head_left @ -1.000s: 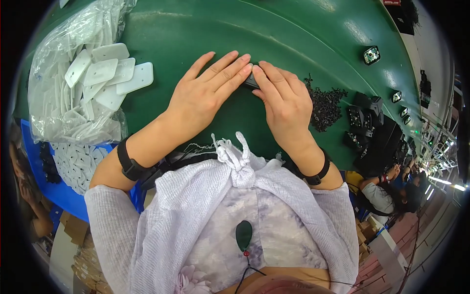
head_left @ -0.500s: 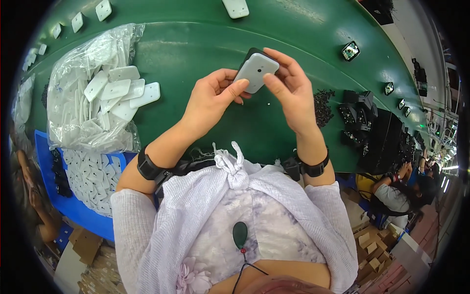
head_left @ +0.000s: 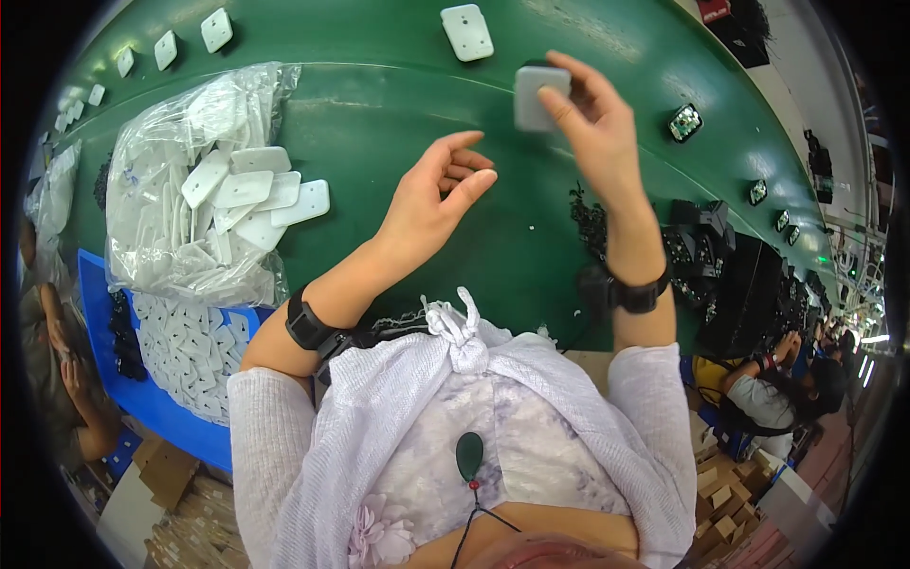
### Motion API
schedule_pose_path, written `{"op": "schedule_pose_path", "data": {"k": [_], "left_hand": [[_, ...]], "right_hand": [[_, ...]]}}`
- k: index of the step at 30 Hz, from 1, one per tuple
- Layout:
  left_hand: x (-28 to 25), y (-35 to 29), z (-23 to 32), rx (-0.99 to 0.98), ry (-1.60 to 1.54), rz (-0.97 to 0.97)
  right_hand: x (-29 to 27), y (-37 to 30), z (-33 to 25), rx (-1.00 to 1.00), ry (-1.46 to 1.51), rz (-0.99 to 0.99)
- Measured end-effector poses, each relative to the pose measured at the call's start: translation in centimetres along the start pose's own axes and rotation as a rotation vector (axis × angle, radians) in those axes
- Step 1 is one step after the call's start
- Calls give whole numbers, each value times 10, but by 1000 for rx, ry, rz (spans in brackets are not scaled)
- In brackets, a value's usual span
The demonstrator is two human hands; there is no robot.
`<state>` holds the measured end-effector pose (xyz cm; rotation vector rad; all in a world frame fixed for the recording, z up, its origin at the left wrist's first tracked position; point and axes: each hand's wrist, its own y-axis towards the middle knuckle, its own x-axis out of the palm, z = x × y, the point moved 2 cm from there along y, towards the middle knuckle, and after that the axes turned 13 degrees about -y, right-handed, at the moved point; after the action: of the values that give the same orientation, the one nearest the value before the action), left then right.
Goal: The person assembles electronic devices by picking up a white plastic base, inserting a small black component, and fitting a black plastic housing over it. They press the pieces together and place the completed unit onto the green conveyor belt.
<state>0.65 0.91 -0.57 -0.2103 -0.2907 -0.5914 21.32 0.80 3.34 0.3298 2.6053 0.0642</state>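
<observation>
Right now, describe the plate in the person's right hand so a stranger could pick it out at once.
Start at the green conveyor belt that curves across the top. Above its middle, the right hand is raised, pinching a pale grey rounded-rectangle plate by its edge. Unlike the white plate lying flat on the belt just beyond it, this one is lifted in the fingers.

green belt [head_left: 398,85], white plate [head_left: 540,95], blue bin [head_left: 142,398], black wristbands [head_left: 308,322]
</observation>
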Motion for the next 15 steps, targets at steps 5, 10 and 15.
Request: {"op": "schedule_pose_path", "data": {"k": [5, 10, 15], "left_hand": [[-25, -11, -3, 35, 154, 26], [-19, 5, 32, 208, -54, 197], [-7, 12, 46, 96, -49, -9]], "right_hand": [[-18, 47, 12, 54, -185, -118], [19, 18, -28, 87, 337, -404], [33, -5, -35, 108, 378, -355]]}}
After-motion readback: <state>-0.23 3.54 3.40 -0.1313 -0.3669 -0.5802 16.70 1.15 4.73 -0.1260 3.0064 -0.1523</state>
